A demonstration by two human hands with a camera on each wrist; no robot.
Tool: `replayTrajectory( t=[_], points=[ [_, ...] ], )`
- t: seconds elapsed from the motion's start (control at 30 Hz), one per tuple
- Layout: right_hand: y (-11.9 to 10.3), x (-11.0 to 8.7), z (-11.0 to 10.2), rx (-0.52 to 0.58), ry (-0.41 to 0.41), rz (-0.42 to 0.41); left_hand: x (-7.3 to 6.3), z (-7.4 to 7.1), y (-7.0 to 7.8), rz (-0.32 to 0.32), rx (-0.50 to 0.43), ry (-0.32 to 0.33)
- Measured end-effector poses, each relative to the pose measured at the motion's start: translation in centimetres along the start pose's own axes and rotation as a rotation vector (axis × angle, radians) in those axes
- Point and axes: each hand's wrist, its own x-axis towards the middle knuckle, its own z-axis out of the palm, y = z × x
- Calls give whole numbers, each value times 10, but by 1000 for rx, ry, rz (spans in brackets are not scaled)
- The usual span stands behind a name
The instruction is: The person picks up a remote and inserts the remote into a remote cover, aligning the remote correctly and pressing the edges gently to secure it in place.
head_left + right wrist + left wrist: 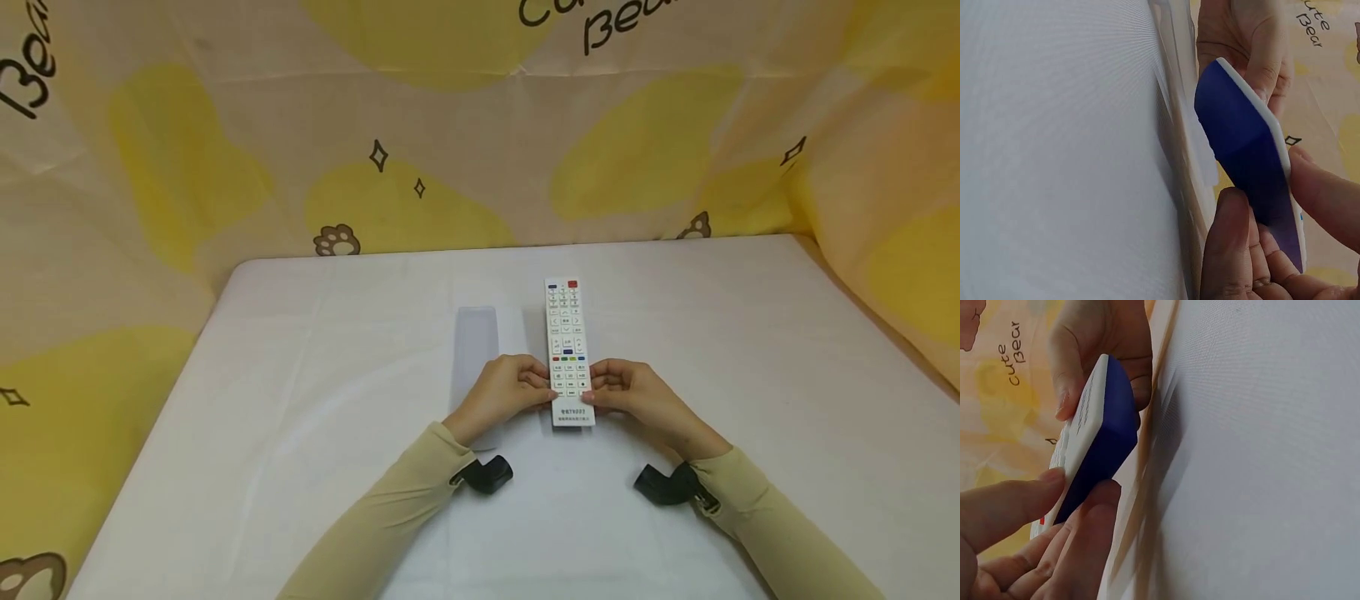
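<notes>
One remote point(567, 333), two hands point(501, 390) point(637, 393) gripping, one translucent case point(476, 342)

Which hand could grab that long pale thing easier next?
Probably the left hand: it's nearer the long pale thing than the right hand is. Both hands hold the remote.

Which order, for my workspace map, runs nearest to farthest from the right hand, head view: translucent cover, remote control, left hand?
1. Remote control: in the right hand.
2. Left hand: remote control's left edge.
3. Translucent cover: farther left.
</notes>
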Motion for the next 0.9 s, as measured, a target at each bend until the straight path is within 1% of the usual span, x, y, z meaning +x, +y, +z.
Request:
replayTrajectory(
  t=[0.27,0.43,0.57,0.73,0.9],
  points=[
    [1,0,-1,15,10,-8,1,0,-1,-9,-17,-21],
    [1,-1,-1,15,20,-21,0,0,0,1,-34,-16],
    [2,-1,-1,7,30,-34,-1,0,0,13,-26,-16],
    [2,-1,0,-4,39,-77,-1,-1,0,32,-15,-5],
    [0,0,0,2,55,-93,0,-2,1,24,-23,2]
  ],
)
